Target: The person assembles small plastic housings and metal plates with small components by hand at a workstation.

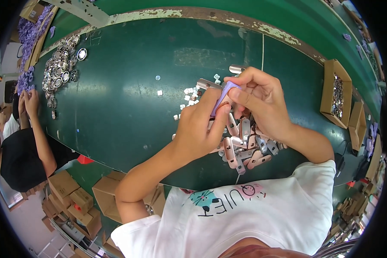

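Over the green table (129,99) both of my hands meet around a small purple strip-shaped piece (219,104) with a copper-coloured edge. My left hand (195,122) pinches its lower end between thumb and fingers. At the upper end, the thumb and fingers of my right hand (262,101) close on it. Just below lies a heap of oblong copper and silver metal pieces (229,152) with small square holes, partly hidden by my hands. Small whitish square parts (188,91) are scattered left of the purple piece. Two more rounded metal pieces lie beyond my fingers, one of them a silvery one (236,69).
Round shiny metal parts (64,64) are piled at the table's far left, near a co-worker's arm (43,133). Cardboard trays with small metal parts (337,96) stand at the right. Cardboard boxes (73,195) sit on the floor at lower left.
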{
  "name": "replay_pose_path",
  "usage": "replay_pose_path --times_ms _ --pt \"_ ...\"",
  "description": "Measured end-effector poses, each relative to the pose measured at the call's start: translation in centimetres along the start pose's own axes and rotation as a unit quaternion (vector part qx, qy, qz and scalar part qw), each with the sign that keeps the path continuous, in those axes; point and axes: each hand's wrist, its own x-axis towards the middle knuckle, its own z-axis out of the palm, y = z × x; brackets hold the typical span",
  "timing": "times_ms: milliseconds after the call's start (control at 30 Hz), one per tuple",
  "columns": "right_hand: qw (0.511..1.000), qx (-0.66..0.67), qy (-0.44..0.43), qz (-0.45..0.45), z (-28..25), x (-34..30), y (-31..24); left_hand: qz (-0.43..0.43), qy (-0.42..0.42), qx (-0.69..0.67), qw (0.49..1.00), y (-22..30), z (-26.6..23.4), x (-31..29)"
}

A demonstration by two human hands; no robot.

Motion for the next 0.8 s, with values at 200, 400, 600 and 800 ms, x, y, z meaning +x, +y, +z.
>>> replay_pose_path --times_ms 200,400,600,800 --pt "0.824 -0.448 0.003 -0.347 -0.2 0.8 -1.1 -0.115 0.000 -0.247 0.962 -0.1 -0.7 0.7" --pt "0.546 -0.639 -0.093 -0.534 -1.2 1.2 1.2 -0.253 -0.126 -0.546 0.789 0.3 -1.7 0.6" --pt "0.742 -0.482 0.020 -0.466 -2.2 7.3 -1.5 -0.142 -0.064 -0.192 0.969 1.7 -3.3 1.0" --pt "0.864 -0.462 0.201 0.015 -13.7 25.3 -6.5 0.112 0.047 0.328 0.937 -0.6 -3.7 1.4"
